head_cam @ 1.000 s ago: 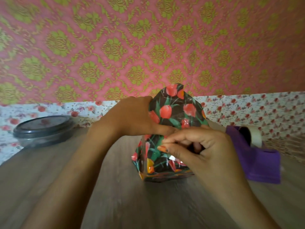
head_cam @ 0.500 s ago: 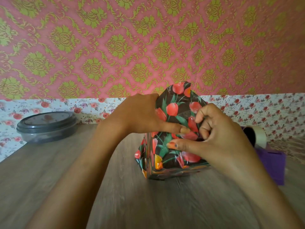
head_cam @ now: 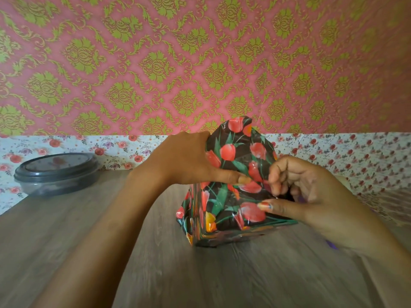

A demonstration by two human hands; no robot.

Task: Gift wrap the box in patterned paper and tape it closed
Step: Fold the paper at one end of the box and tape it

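Observation:
The box (head_cam: 224, 210) stands on the wooden table, covered in glossy black paper printed with red tulips. A loose paper flap (head_cam: 240, 141) rises to a point above it. My left hand (head_cam: 189, 161) grips the box's upper left side, its thumb pressing the flap down onto the near face. My right hand (head_cam: 311, 196) is curled against the box's right side, thumb flat on the near face and fingertips pinching the flap's edge. The tape dispenser is almost wholly hidden behind my right hand; only a purple sliver (head_cam: 331, 244) shows.
A dark round lidded container (head_cam: 55, 172) sits at the table's far left by the floral backdrop. The wood table (head_cam: 200, 274) stretches toward me. A pink and green patterned wall stands behind.
My right hand slid a little to the right along the box and now covers the purple tape dispenser. The left hand holds the same grip on the flap.

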